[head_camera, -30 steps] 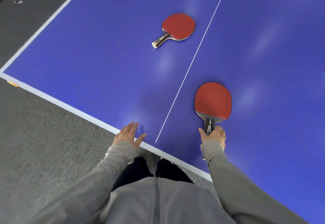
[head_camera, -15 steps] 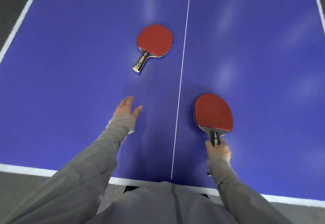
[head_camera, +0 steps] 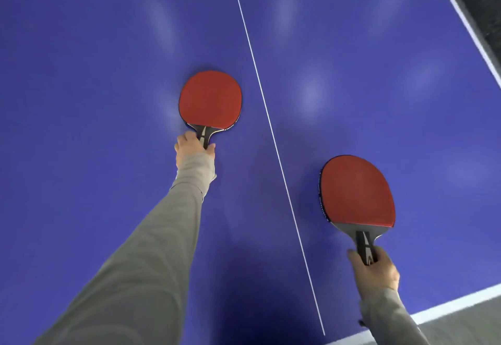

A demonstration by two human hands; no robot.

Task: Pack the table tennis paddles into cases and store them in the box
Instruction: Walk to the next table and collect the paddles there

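Red far paddle (head_camera: 210, 99) held by its handle in left grip (head_camera: 193, 149); right grip (head_camera: 376, 271) holds near paddle (head_camera: 356, 190).

A single wide-angle view comes from a camera worn on the person's head; it looks forward and steeply down onto the blue table (head_camera: 95, 87), from above its near end; the white end line (head_camera: 447, 308) crosses the lower right corner with grey floor (head_camera: 466, 328) below it, and the centre line (head_camera: 271, 130) runs up the frame leaning left; the camera sits near, so both grey sleeves (head_camera: 149, 250) enter from the bottom edge; the left hand (head_camera: 193, 149) holding the left paddle (head_camera: 210, 99) lies mid-frame, farther out; the right hand (head_camera: 378, 273) holding the right paddle (head_camera: 356, 190) lies nearer, at lower right
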